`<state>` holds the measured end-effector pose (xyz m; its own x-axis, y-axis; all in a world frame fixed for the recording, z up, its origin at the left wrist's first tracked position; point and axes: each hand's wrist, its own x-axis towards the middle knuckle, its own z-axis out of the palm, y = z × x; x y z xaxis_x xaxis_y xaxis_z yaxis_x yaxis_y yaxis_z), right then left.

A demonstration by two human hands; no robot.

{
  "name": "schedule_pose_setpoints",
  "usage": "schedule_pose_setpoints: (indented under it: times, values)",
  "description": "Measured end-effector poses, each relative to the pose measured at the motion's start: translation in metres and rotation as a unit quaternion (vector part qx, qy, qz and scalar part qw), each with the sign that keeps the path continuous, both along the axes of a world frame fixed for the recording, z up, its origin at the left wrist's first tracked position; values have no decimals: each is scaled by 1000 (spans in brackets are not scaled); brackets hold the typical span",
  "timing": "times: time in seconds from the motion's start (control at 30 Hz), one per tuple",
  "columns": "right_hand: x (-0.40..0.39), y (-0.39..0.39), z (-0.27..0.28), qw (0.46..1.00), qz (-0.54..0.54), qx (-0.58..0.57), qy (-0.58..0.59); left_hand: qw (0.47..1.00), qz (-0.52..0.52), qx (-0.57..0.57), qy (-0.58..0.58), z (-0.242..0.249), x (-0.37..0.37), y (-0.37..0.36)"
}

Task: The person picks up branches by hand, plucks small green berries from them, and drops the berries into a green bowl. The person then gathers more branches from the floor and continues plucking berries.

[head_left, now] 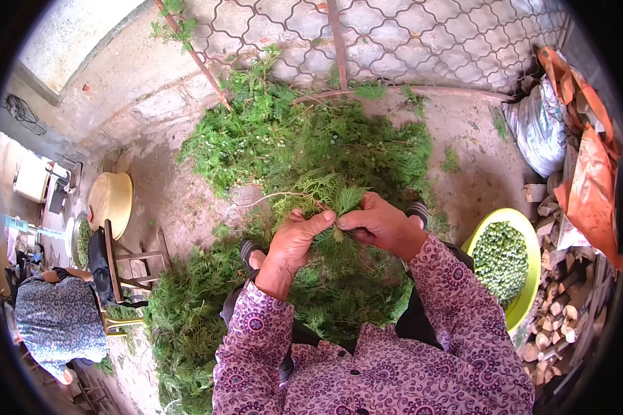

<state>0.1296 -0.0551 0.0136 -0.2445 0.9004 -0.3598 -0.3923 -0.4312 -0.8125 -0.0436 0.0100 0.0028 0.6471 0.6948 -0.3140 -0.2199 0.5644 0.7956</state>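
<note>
Both hands meet in the middle of the view over a large pile of green conifer branches [353, 145]. My left hand [294, 242] is closed, thumb and fingers pinched on a leafy sprig [315, 188] with a thin brown stem. My right hand [384, 225] is closed too, its thumb and forefinger pinching the same sprig close to the left thumb. Green leaf tips stick out above and below the fingertips. Whatever lies inside the curled fingers is hidden.
A yellow-green basin [535, 270] of green berries stands at right, beside stacked firewood [557, 311] and a white sack [537, 131]. At left are a wooden chair [135, 256], a round yellow lid or basin [111, 204] and another person [59, 318]. Metal lattice [408, 41] lies ahead.
</note>
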Motion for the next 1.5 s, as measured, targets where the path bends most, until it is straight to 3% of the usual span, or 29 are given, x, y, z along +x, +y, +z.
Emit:
schedule_pose_setpoints:
  times: [0.1,0.2,0.27,0.4,0.47,0.5,0.57,0.6,0.7,0.83,1.03,1.1,1.17,1.23,1.33,1.5]
  values:
    - [1,-6,8,999,-9,10,-33,1000,4,-15,-10,4,0,-2]
    - [-1,-4,6,997,-56,-21,52,999,29,-27,-20,8,2,2]
    - [-1,2,-3,976,-52,-30,208,992,115,-41,-1,11,0,9]
    - [3,6,-4,977,-80,5,197,979,188,22,78,-14,-3,16]
    - [3,7,-3,994,-89,45,40,979,186,49,73,-9,2,8]
    - [0,7,1,994,-89,45,40,978,183,78,68,-5,3,5]
    - [-10,7,11,954,-68,140,-255,983,162,59,60,-9,3,2]
    - [-12,8,0,928,-71,201,-305,983,158,67,63,-12,4,2]
    - [-14,7,-8,886,-61,221,-403,985,139,75,73,-11,6,-1]
    - [-12,7,-11,891,-36,227,-390,989,95,75,82,-16,4,-4]
    - [-7,5,1,955,-25,158,-251,992,90,46,70,-8,3,-2]
    - [-7,5,1,985,-16,95,-141,993,86,14,79,-3,2,0]
    - [-10,1,7,991,-9,103,-84,992,85,-19,88,-6,1,3]
    - [-11,2,9,994,0,110,-25,992,77,-82,56,-15,0,8]
    - [-1,5,0,983,-87,119,107,990,59,-118,58,-7,1,8]
    - [43,-13,3,943,-210,143,213,994,19,-102,32,0,5,8]
